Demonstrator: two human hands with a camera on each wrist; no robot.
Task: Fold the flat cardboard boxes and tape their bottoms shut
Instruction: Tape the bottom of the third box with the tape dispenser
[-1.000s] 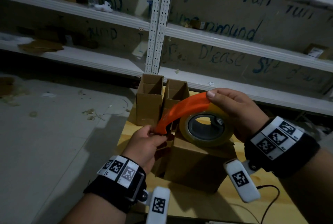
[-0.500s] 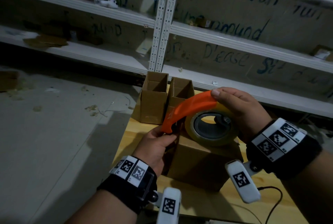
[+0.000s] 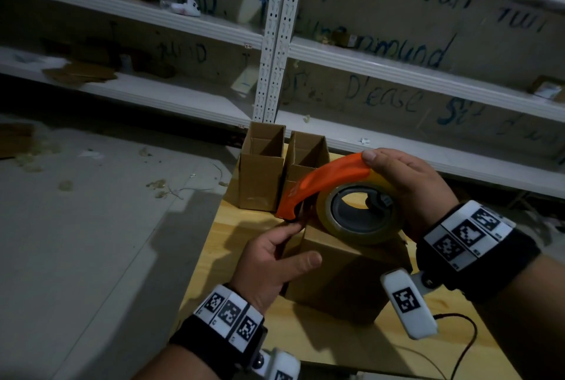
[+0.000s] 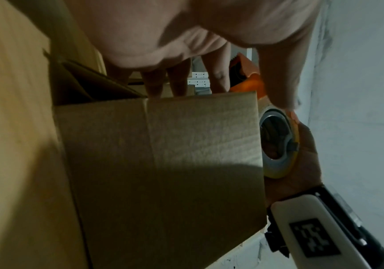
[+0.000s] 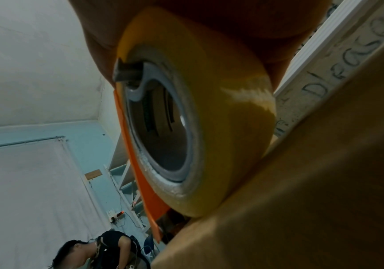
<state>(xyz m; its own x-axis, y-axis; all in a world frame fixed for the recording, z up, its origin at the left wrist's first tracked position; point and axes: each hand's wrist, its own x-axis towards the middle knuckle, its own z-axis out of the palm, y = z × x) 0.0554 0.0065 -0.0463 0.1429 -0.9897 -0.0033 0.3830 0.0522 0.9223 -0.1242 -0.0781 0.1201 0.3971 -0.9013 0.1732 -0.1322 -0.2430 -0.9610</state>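
Observation:
A closed cardboard box point(image 3: 345, 281) stands on the wooden table point(image 3: 214, 245). On its top rests an orange tape dispenser point(image 3: 321, 181) with a yellowish tape roll point(image 3: 357, 217). My right hand point(image 3: 403, 184) grips the dispenser from above, fingers wrapped over the roll point(image 5: 209, 109). My left hand point(image 3: 290, 248) holds the box's left near corner, thumb on the near face, fingers round the left side just under the dispenser's tip. The left wrist view shows the box side point(image 4: 163, 154) and the roll point(image 4: 278, 145) at its top edge.
Two open-topped folded boxes point(image 3: 263, 171) point(image 3: 305, 159) stand at the table's far edge. White metal shelving point(image 3: 275, 43) runs behind. Bare floor point(image 3: 91, 226) lies left of the table. A cable point(image 3: 458, 333) crosses the near right. Another person point(image 5: 108, 254) bends nearby.
My left hand has dropped from the dispenser's tip to the box's left corner. The dispenser stays on the box top under my right hand.

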